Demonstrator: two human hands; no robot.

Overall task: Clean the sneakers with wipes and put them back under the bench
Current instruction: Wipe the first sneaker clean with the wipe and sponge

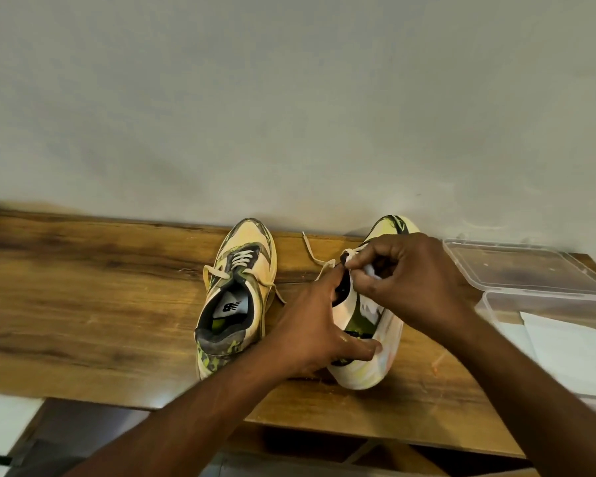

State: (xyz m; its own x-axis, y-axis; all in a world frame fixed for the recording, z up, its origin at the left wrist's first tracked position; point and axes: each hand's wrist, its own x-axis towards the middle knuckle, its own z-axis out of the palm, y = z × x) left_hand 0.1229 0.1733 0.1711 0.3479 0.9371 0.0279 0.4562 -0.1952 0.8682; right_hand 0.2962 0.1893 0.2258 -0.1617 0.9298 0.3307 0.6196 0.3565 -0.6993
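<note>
Two cream and green sneakers stand on the wooden bench top (83, 304) with their toes toward the wall. The left sneaker (234, 297) stands alone, its laces loose. My left hand (310, 325) grips the right sneaker (365, 352) around its heel and collar, thumb on the outer side. My right hand (413, 287) is over the sneaker's tongue and pinches a small white wipe (370, 270) against it. Most of the right sneaker's upper is hidden by both hands.
A clear plastic lid (527, 270) lies at the right by the wall. In front of it stands a clear plastic box (489, 304) with white wipes (572, 352) inside. A plain wall rises behind the bench. Open space shows below the bench's front edge.
</note>
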